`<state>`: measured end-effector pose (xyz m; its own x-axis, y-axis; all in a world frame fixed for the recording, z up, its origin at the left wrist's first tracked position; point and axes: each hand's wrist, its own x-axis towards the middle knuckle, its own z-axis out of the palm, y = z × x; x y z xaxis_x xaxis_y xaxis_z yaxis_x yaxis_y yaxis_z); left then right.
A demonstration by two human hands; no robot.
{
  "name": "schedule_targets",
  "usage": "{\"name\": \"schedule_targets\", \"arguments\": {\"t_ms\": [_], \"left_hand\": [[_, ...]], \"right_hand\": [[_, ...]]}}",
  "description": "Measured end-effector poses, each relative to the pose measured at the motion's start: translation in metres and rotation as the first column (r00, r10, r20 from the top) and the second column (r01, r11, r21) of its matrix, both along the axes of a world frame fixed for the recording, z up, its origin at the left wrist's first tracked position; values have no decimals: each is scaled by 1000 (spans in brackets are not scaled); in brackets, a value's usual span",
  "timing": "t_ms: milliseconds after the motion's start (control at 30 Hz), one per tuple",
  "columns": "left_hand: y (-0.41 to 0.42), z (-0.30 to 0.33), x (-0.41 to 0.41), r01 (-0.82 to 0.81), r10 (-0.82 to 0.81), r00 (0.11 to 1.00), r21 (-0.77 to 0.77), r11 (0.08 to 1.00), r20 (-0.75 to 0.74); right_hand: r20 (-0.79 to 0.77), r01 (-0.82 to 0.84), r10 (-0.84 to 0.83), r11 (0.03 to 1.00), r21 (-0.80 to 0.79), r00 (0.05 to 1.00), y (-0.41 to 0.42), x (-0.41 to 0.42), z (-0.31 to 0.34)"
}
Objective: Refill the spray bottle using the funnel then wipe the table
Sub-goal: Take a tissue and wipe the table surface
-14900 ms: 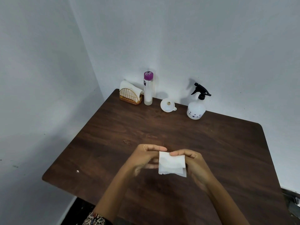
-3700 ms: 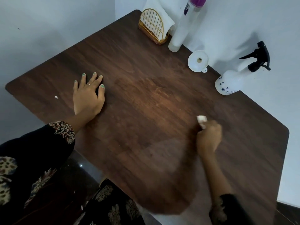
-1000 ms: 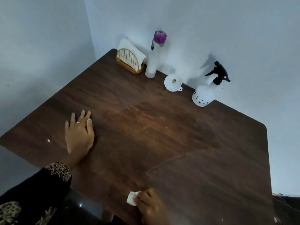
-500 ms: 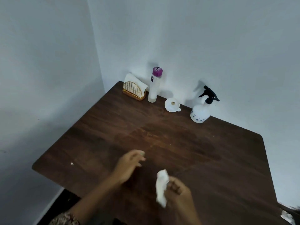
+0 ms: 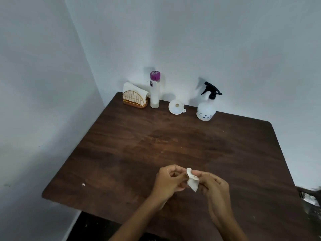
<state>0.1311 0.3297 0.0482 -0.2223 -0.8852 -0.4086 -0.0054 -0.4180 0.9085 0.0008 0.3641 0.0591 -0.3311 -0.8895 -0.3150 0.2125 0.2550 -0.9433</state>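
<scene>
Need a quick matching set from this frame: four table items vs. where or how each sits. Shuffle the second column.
Items:
1. spray bottle
2. funnel
3. tissue
4. napkin holder

Places:
A. far left corner of the table
B. pinched between both hands
C. rightmost at the wall, black trigger on
D. lying between the two bottles

Pairs: 1-C, 2-D, 3-B, 4-A
</scene>
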Motion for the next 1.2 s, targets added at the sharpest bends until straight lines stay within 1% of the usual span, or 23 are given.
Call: {"name": "schedule_targets", "arguments": {"t_ms": [133,200,267,367,467,600,633,700,800,900,933,1000,1067,1200], "left_hand": [[10,-6,-10,73,-72,997,33,997,-29],[15,-6,-22,129,-128,991,49,990,-26],[18,-8,-34,140,-139,990,58,988,-18],[20,-11,-54,131,-130,991,85,988,-17],[22,-15,-80,129,-129,992,122,984,-10],[27,-25,-150,139,-152,986,167,976,68],[29,-26,-151,131,-148,985,166,977,90],[36,-34,-198,180,-201,974,186,966,105],[46,-44,-264,287,-318,940,219,933,125],[53,-62,-331,413,-450,870,202,888,202],[51,-65,-344,446,-477,850,178,877,223],[48,-75,-382,511,-526,811,128,850,256],[40,-81,-415,546,-537,788,61,836,300],[14,-88,-459,578,-501,770,-98,810,395]], "right_hand": [[-63,-4,4,1000,-2,998,20,-9,-1],[-68,33,-33,999,8,997,30,-18,-4],[-57,49,-48,999,9,997,38,-27,-6],[-99,53,-53,999,3,994,42,-45,-16],[-199,32,-31,999,-2,980,44,-71,-28],[-383,34,-31,999,3,923,51,-134,-50],[-429,17,-10,1000,13,903,52,-134,-53],[-489,60,-38,998,30,871,59,-179,-65],[-497,168,-113,984,67,860,73,-244,-84],[-426,335,-251,933,134,869,89,-307,-104],[-419,389,-301,910,142,857,89,-321,-106],[-470,524,-407,839,148,784,88,-364,-118],[-554,613,-455,780,130,697,81,-406,-128],[-657,702,-497,708,69,566,45,-472,-151]]}}
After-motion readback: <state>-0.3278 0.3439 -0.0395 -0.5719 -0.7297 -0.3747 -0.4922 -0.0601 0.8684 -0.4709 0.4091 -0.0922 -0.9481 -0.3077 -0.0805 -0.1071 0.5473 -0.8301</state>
